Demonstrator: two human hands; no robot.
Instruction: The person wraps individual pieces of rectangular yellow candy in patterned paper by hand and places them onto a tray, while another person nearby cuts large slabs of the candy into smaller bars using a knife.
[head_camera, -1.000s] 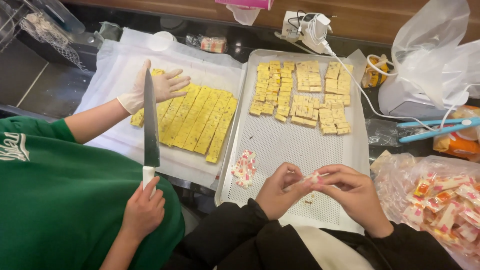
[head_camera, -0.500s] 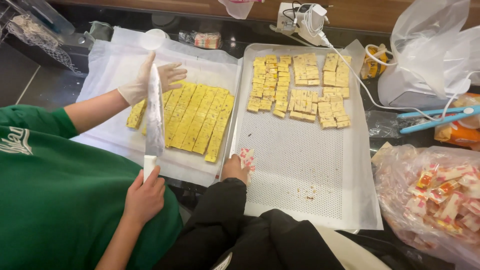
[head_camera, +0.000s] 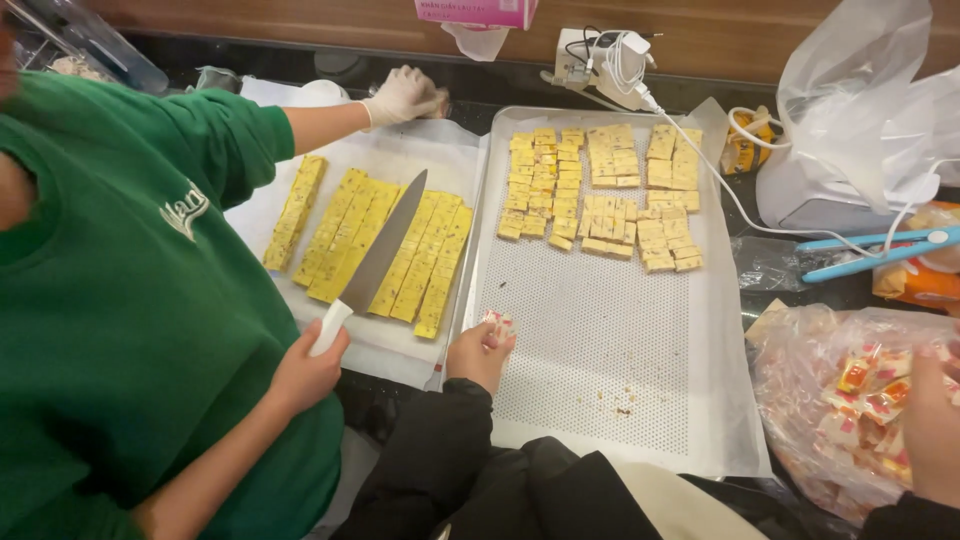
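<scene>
My left hand (head_camera: 478, 352), in a black sleeve, rests on the front left of the perforated metal tray (head_camera: 600, 370). Its fingers are curled on a small pile of wrapped candies (head_camera: 497, 321). My right hand (head_camera: 935, 420) is at the far right edge, against a clear plastic bag of red-and-white wrappers (head_camera: 850, 400); its fingers are cut off by the frame. Many small cut yellow nougat squares (head_camera: 600, 195) lie in blocks at the back of the tray.
A co-worker in a green top (head_camera: 120, 300) holds a long knife (head_camera: 375, 260) over yellow nougat strips (head_camera: 385, 250) on white paper, and their gloved hand (head_camera: 402, 95) reaches to the back. A white plastic bag (head_camera: 860, 110), blue sealing tongs (head_camera: 880, 252) and a cabled device (head_camera: 605, 60) stand at the back right.
My hands were together at the tray's front. The left has moved to the candy pile and the right to the bag. The co-worker's gloved hand left the strips and reached back; the knife tilted.
</scene>
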